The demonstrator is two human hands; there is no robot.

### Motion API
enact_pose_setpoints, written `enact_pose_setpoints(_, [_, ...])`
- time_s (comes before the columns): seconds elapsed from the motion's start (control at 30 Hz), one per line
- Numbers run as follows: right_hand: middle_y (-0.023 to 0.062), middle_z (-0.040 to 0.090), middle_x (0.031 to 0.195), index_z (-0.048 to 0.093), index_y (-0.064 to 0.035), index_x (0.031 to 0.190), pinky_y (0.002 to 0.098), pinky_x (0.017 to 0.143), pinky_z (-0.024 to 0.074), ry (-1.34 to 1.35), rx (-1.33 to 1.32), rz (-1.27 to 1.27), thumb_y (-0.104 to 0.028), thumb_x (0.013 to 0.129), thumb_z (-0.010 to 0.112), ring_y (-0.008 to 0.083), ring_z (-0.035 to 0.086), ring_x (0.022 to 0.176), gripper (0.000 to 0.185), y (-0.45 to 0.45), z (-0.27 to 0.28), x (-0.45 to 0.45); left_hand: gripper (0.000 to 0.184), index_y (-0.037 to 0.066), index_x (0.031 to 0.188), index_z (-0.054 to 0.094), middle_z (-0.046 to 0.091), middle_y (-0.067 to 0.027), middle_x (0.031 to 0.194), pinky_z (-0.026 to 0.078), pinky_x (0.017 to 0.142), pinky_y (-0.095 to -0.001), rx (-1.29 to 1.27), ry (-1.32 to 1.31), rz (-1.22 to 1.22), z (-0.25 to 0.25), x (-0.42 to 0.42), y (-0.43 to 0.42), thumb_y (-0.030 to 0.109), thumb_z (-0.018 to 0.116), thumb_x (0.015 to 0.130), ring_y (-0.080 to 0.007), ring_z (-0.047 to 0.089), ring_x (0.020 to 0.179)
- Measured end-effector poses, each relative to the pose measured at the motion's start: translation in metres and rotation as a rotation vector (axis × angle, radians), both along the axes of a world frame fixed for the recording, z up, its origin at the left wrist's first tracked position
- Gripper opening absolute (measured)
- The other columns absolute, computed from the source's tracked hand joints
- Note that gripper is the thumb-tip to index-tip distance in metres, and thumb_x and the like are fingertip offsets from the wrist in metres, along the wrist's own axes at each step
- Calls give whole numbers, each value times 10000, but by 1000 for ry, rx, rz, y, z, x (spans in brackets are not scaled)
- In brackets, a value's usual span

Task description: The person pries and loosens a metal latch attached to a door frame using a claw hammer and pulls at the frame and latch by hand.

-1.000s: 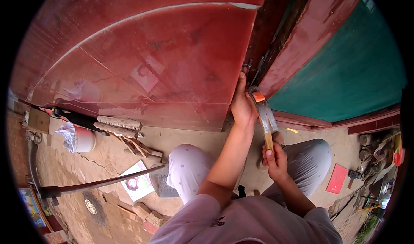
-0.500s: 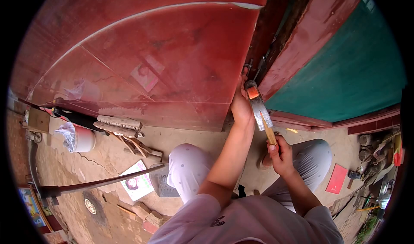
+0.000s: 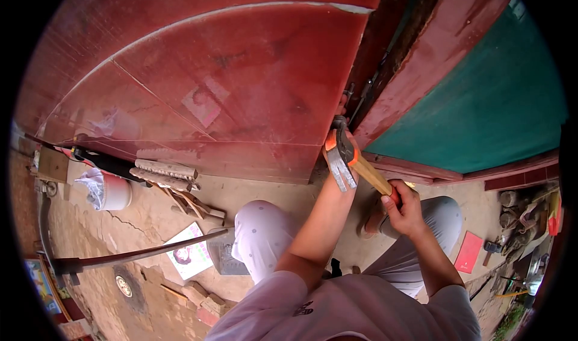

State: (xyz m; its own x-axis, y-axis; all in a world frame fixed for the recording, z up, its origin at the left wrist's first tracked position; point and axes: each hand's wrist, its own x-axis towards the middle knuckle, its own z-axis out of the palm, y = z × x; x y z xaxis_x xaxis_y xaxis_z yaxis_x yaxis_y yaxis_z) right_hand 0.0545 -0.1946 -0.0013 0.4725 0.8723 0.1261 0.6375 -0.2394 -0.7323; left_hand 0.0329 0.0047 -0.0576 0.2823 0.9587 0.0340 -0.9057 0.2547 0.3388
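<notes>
A claw hammer (image 3: 379, 179) with an orange-and-dark metal head and a wooden handle is in my right hand (image 3: 406, 209), fingers wrapped round the grip end. Its head overlaps my left wrist in view, claw towards me. My left hand (image 3: 341, 108) is raised to the edge of the red panel (image 3: 241, 82), beside the dark door frame (image 3: 376, 46). Only a bit of its fingers shows, closed near a small metal piece (image 3: 350, 90); what they hold is hidden.
To the right is a green panel (image 3: 475, 100) in a red frame. A white bucket (image 3: 117, 194), a wooden stool (image 3: 192, 205), a curved bar (image 3: 144, 255) and a picture sheet (image 3: 188, 253) are at left. A red booklet (image 3: 469, 252) lies at right.
The hammer has turned in my right hand, its head swinging left and towards me, over my left wrist. My right hand has shifted slightly right. My left hand stays at the panel edge.
</notes>
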Motion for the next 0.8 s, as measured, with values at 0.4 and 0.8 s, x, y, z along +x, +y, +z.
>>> enact_pose_setpoints(0.4, [92, 515, 658, 551, -10, 1010, 312, 531, 440, 40, 59, -53, -193, 875, 620, 225, 512, 537, 238, -1, -21, -18, 371, 10, 1251, 503, 536, -95, 1241, 404, 919, -288, -27, 64, -84, 24, -13, -3, 220, 436, 952, -176, 515, 1101])
enact_pose_setpoints(0.8, [8, 464, 679, 495, -21, 1012, 201, 488, 321, 698, 228, -172, -267, 1002, 415, 56, 387, 537, 259, 16, -30, -77, 324, 48, 1214, 503, 553, -31, 1121, 393, 867, -287, -106, 20, -193, 41, -18, -6, 232, 523, 948, -137, 509, 1003])
